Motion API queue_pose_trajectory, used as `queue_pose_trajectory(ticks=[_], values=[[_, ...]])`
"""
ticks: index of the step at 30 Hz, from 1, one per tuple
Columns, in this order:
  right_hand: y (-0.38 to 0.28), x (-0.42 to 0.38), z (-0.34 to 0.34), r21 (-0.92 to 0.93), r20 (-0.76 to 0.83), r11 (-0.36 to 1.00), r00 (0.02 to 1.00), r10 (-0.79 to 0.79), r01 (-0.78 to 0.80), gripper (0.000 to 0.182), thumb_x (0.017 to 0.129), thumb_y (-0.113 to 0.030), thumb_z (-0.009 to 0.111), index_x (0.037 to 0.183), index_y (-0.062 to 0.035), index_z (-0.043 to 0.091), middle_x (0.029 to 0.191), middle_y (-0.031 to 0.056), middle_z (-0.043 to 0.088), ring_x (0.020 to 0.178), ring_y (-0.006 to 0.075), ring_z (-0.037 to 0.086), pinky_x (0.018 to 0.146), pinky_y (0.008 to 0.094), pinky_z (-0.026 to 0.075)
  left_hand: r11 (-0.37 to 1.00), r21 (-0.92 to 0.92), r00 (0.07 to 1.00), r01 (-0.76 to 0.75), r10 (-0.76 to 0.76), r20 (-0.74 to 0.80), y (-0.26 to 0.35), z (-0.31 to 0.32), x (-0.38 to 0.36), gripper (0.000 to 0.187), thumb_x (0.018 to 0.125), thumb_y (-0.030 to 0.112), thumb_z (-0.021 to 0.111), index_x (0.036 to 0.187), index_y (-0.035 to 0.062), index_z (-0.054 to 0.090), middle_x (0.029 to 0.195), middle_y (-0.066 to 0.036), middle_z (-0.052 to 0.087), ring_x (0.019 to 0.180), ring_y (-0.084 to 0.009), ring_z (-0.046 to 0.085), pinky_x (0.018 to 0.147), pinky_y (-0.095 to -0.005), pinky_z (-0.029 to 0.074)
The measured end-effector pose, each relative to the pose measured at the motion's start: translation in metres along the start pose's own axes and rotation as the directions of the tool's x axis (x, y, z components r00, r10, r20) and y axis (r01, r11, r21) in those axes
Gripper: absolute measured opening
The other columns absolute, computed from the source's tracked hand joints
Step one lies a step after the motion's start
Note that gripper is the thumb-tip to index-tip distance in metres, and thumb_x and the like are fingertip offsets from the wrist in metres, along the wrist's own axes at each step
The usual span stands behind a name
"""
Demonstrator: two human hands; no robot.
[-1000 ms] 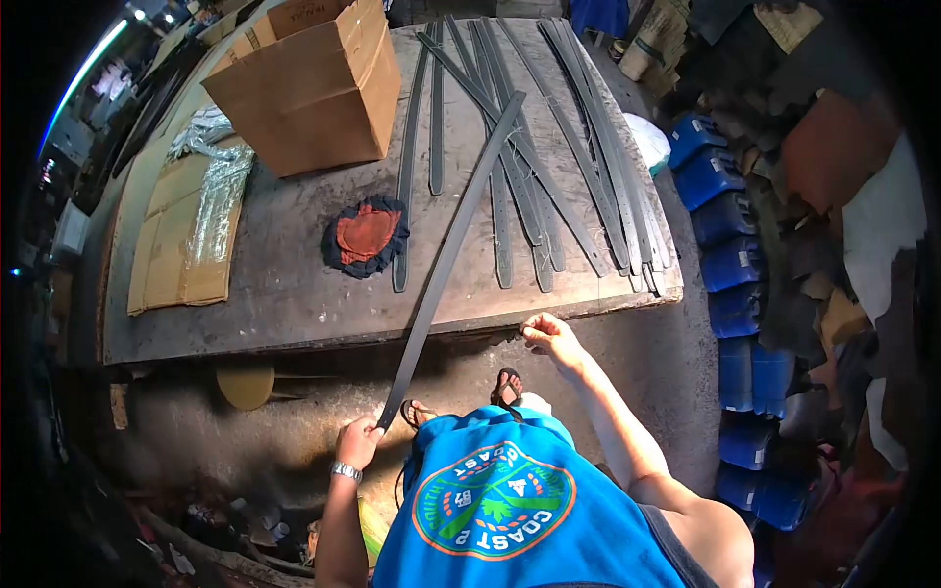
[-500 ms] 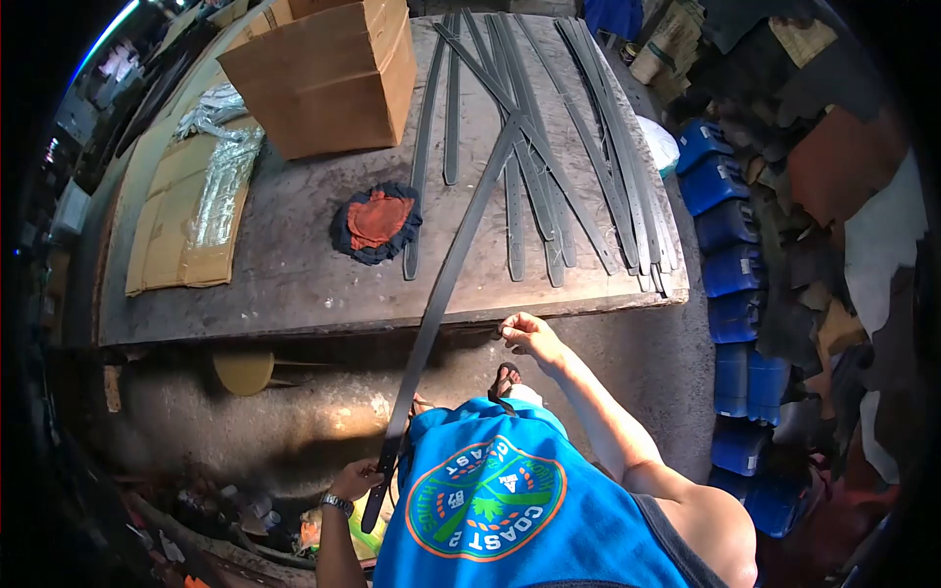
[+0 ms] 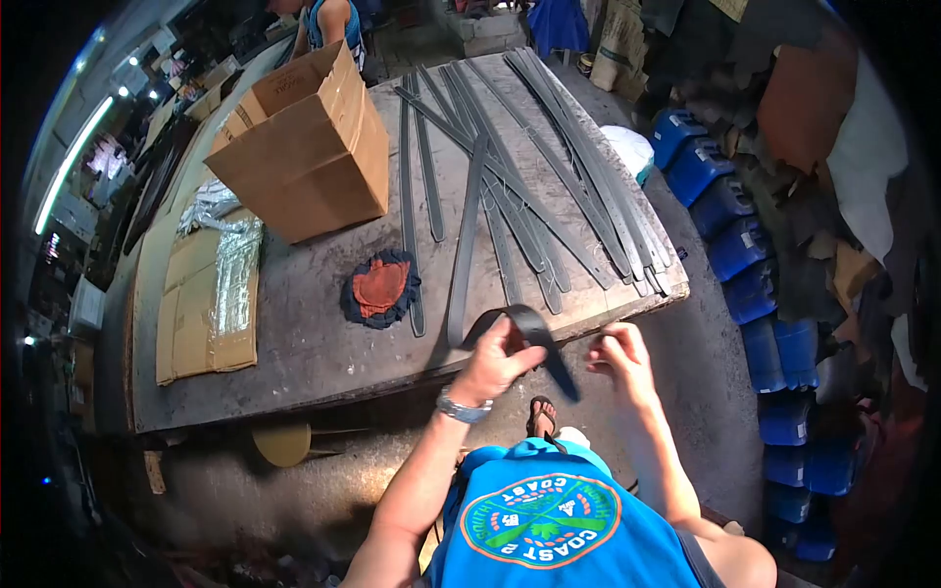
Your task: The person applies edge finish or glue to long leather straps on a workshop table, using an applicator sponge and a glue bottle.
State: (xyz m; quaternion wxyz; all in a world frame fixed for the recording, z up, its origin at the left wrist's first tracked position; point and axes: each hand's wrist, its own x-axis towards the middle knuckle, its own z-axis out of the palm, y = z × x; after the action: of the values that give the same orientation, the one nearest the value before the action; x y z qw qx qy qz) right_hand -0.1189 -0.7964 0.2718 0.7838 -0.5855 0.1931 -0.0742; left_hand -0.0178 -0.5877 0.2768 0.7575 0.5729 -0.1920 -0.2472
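Gripping the near end of a long dark strap (image 3: pixel 466 245), the left hand (image 3: pixel 495 358) has its fingers curled around the strip just where it folds back over itself at the front edge of the bench (image 3: pixel 294 363). From that fold the strap's loose tail hangs down past the bench edge, between the two hands, while the rest of it lies flat and runs away across the bench top. The right hand (image 3: pixel 619 355) hovers just beside the hanging tail, fingers loosely bent and holding nothing; whether a fingertip touches the strap cannot be told. More dark straps (image 3: pixel 549 186) lie side by side and partly crossed on the right half of the bench, several ends reaching its near edge. A round dark cloth with an orange-red middle (image 3: pixel 380 288) rests just left of the held strap. Farther back stands an open cardboard box (image 3: pixel 304 147), with flattened cardboard (image 3: pixel 191 304) and a shiny plastic sheet (image 3: pixel 230 274) along the left side. Blue plastic canisters (image 3: pixel 745 255) are stacked on the floor to the right of the bench. Another person (image 3: pixel 328 22) stands beyond the box.
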Motion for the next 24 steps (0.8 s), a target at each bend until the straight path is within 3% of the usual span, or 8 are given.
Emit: queue_pose_trajectory(ticks=[2, 4, 9, 13, 16, 17, 20, 24], values=[[-0.014, -0.018, -0.025, -0.086, -0.114, 0.99, 0.986, -0.118, 0.108, 0.015, 0.102, -0.019, 0.053, 0.115, -0.0116, 0.049, 0.1, 0.0069, 0.065, 0.084, 0.0161, 0.066, 0.077, 0.0317, 0.054, 0.997, -0.067, 0.999, 0.037, -0.035, 0.039, -0.015, 0.031, 0.009, 0.019, 0.086, 0.008, 0.074, 0.104, 0.0079, 0.066, 0.09, 0.005, 0.063, 0.083, -0.0059, 0.055, 0.071, -0.0239, 0.045], [-0.001, -0.028, -0.05, -0.182, -0.237, 0.945, 0.921, -0.309, 0.27, 0.014, 0.103, -0.017, 0.05, 0.114, -0.01, 0.048, 0.098, 0.0102, 0.067, 0.085, 0.0188, 0.066, 0.08, 0.0326, 0.054, 0.971, -0.085, 0.971, 0.222, -0.212, 0.109, -0.035, 0.062, 0.009, 0.02, 0.088, 0.012, 0.073, 0.107, 0.0092, 0.068, 0.086, 0.006, 0.063, 0.074, -0.0051, 0.055, 0.065, -0.0221, 0.044], [0.016, -0.071, -0.095, -0.757, -0.41, 0.649, 0.714, -0.567, 0.081, 0.01, 0.099, -0.007, 0.052, 0.108, -0.0026, 0.053, 0.078, 0.01, 0.066, 0.07, 0.0175, 0.066, 0.067, 0.0313, 0.052, 0.863, -0.2, 0.84, 0.465, -0.358, 0.408, -0.082, 0.133, -0.024, 0.024, 0.089, 0.017, 0.073, 0.112, 0.0116, 0.07, 0.077, 0.009, 0.058, 0.061, -0.0013, 0.047, 0.053, -0.0195, 0.038], [0.023, -0.108, -0.104, -0.732, -0.418, 0.681, 0.778, -0.47, 0.018, 0.01, 0.1, -0.009, 0.052, 0.109, -0.0055, 0.053, 0.077, 0.0053, 0.06, 0.064, 0.0125, 0.058, 0.061, 0.0273, 0.047, 0.761, -0.171, 0.693, 0.626, -0.441, 0.571, -0.081, 0.143, -0.046, 0.026, 0.089, 0.019, 0.075, 0.113, 0.0126, 0.069, 0.081, 0.009, 0.06, 0.063, -0.0012, 0.048, 0.053, -0.02, 0.036], [0.035, -0.127, -0.108, -0.637, -0.415, 0.77, 0.826, -0.381, 0.035, 0.01, 0.101, -0.012, 0.052, 0.11, -0.008, 0.052, 0.077, -0.001, 0.051, 0.063, 0.0067, 0.047, 0.057, 0.0234, 0.041, 0.822, -0.196, 0.768, 0.534, -0.374, 0.52, -0.087, 0.139, -0.046, 0.026, 0.088, 0.019, 0.076, 0.111, 0.0127, 0.066, 0.086, 0.008, 0.061, 0.064, -0.0015, 0.048, 0.052, -0.0191, 0.036], [0.035, -0.133, -0.11, -0.661, -0.41, 0.75, 0.823, -0.392, 0.027, 0.01, 0.101, -0.011, 0.052, 0.11, -0.0081, 0.052, 0.076, -0.0009, 0.051, 0.063, 0.0067, 0.047, 0.057, 0.0235, 0.041, 0.746, -0.179, 0.724, 0.642, -0.511, 0.464, -0.084, 0.131, -0.045, 0.026, 0.087, 0.018, 0.075, 0.109, 0.0111, 0.063, 0.088, 0.007, 0.06, 0.067, -0.0022, 0.05, 0.051, -0.0184, 0.037], [0.037, -0.146, -0.117, -0.762, -0.403, 0.648, 0.792, -0.458, -0.013, 0.01, 0.1, -0.009, 0.053, 0.11, -0.0082, 0.053, 0.072, -0.0014, 0.05, 0.061, 0.0067, 0.046, 0.056, 0.0239, 0.04, 0.689, -0.238, 0.722, 0.685, -0.597, 0.351, -0.118, 0.107, -0.04, 0.023, 0.087, 0.026, 0.076, 0.098, 0.0139, 0.059, 0.082, 0.008, 0.052, 0.068, -0.0031, 0.046, 0.051, -0.0205, 0.038], [0.052, -0.165, -0.136, -0.765, -0.453, 0.631, 0.806, -0.381, -0.132, 0.011, 0.1, -0.009, 0.052, 0.111, -0.0081, 0.052, 0.074, 0.0022, 0.055, 0.061, 0.0104, 0.05, 0.057, 0.0268, 0.042, 0.533, -0.219, 0.576, 0.817, -0.748, 0.33, -0.14, 0.091, -0.025, 0.031, 0.088, 0.027, 0.077, 0.094, 0.0102, 0.051, 0.08, 0.003, 0.048, 0.065, -0.0062, 0.047, 0.046, -0.0224, 0.038]])
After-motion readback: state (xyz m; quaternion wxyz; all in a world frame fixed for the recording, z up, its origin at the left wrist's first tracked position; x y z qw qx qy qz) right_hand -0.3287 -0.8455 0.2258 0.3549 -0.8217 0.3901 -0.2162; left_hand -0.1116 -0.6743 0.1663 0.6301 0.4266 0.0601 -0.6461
